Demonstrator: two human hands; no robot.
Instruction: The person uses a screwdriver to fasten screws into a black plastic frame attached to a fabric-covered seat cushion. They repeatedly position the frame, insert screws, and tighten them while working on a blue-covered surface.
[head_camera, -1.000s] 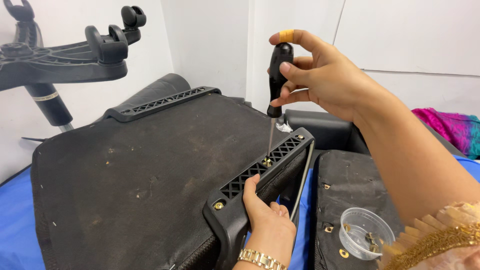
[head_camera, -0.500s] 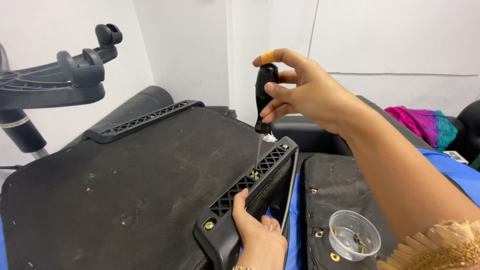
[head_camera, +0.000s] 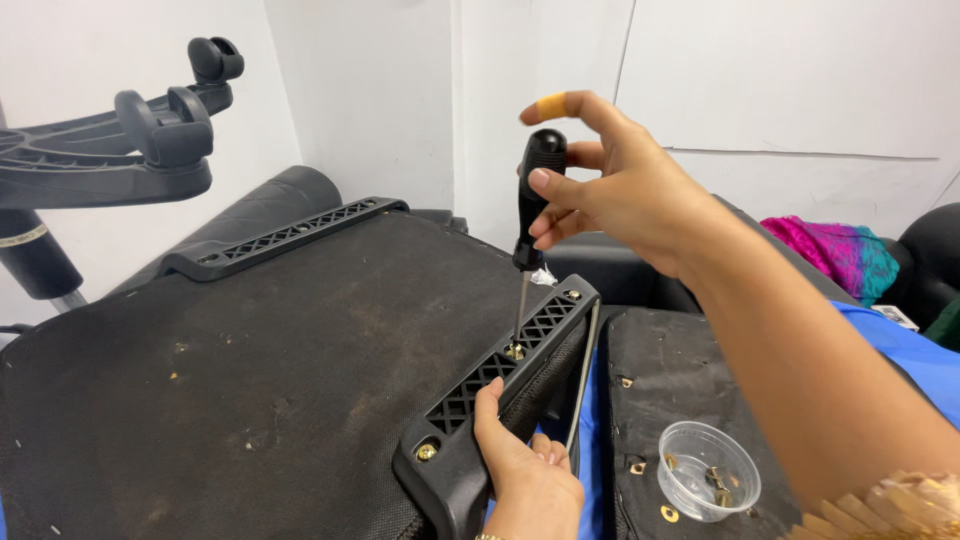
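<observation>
The right hand (head_camera: 630, 195) is curling its fingers around the black handle of a screwdriver (head_camera: 530, 215), holding it upright with its tip sitting in a brass screw (head_camera: 514, 351) on the black lattice bracket (head_camera: 500, 390) along the seat panel's (head_camera: 250, 380) edge. At 6 o'clock from that screw, the left hand (head_camera: 525, 470) is gripping the bracket's side, while a clear cup (head_camera: 710, 485) of hardware is resting at 4 o'clock.

One head-worn camera looks down and forward, close over the upturned chair seat (head_camera: 250, 380).
</observation>
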